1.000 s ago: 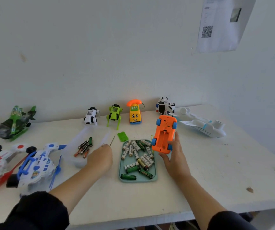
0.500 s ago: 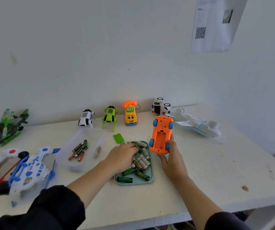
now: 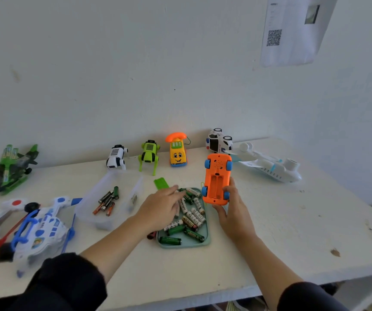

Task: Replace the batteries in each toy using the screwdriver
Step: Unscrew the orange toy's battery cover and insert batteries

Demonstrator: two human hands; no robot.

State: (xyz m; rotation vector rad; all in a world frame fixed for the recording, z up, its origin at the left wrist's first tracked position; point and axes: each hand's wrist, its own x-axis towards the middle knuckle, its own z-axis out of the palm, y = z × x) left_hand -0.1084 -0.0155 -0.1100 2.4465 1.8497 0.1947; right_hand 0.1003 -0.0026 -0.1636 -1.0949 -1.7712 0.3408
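Your right hand grips the orange car belly-up, bay exposed for loading; left hand reaches into the battery tray, grasp possibly unformed.

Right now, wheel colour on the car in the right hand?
Blue wheels on the orange car; head view.

You have a white table against the wall, with the teal battery tray near its front middle. Left of the tray lie a clear tub, a white-blue toy plane and a green helicopter. Behind the tray stand a white robot dog, a green robot dog, a yellow phone toy and a police car, with a white airliner to its right.
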